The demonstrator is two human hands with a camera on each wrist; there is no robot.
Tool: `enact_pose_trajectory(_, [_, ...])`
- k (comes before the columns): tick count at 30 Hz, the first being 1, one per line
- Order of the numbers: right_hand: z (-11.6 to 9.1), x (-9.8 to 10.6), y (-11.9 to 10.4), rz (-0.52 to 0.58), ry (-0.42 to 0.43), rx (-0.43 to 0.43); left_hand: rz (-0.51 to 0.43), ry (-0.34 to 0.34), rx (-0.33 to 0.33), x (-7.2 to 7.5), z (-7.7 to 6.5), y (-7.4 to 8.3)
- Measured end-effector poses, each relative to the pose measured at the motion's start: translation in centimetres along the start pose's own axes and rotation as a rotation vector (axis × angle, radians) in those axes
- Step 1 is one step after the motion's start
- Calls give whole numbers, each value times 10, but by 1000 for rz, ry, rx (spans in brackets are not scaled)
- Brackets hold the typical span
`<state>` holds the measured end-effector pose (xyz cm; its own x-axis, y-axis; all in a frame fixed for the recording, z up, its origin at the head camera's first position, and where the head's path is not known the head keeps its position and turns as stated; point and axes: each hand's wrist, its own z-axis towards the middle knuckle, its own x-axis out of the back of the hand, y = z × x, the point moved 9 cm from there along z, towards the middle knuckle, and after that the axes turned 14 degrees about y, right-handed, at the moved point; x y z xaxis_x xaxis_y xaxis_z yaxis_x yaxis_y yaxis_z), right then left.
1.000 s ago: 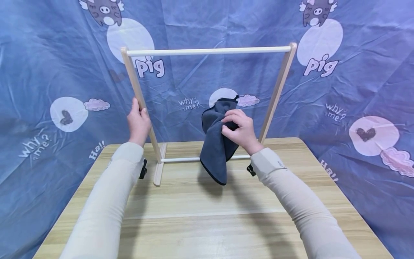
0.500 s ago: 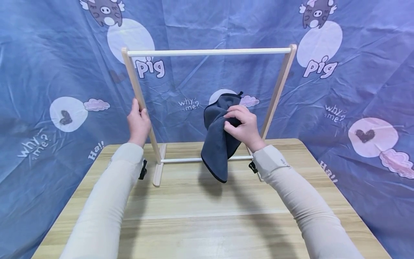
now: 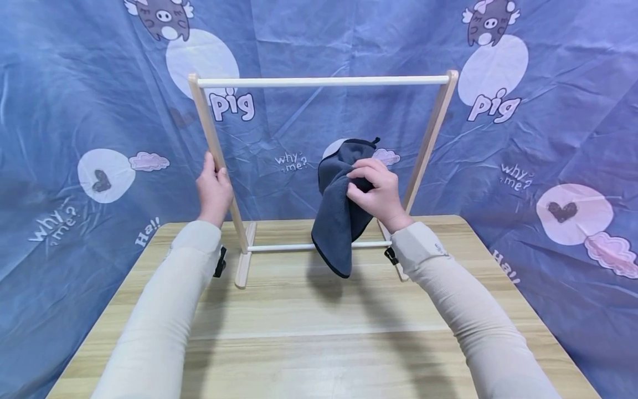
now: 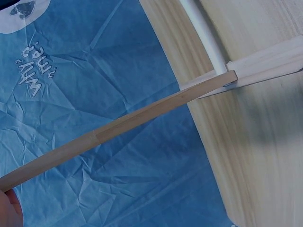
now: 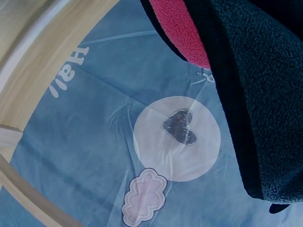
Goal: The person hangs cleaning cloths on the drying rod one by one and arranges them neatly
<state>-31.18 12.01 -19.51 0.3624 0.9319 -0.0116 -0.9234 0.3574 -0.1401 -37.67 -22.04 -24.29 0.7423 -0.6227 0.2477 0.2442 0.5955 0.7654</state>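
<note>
Head view: a cloth held up within a wooden rack

Head view. The step in hand appears to be holding the dark cloth [image 3: 333,216] aloft while the wooden rack [image 3: 321,82] is steadied; a firm pinch, a freely hanging end and a light, even hold on the frame would serve best. The right grip [image 3: 375,188] pinches a gathered fold between thumb and fingers. The cloth hangs below the upper bar [image 3: 269,82], between left post [image 3: 207,122] and right post [image 3: 431,136], its tip above the counter [image 3: 319,321]. The left grip [image 3: 214,194] holds the left post between thumb and fingers.

Left wrist view. Only 1 sliver of the left grip shows, against the left post; its tightness cannot be told.

Right wrist view. Black edging [image 5: 229,94] and a pink area [image 5: 179,30] appear; the right grip's fingers are out of sight.
</note>
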Motion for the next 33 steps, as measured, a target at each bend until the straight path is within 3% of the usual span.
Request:
enact_pose_trajectory(7, [9, 1, -3, -1, 8, 17, 4, 23, -12, 3, 0, 1])
enact_pose_trajectory(33, [37, 6, -8, -25, -8, 105, 6, 11, -15, 2, -2, 1])
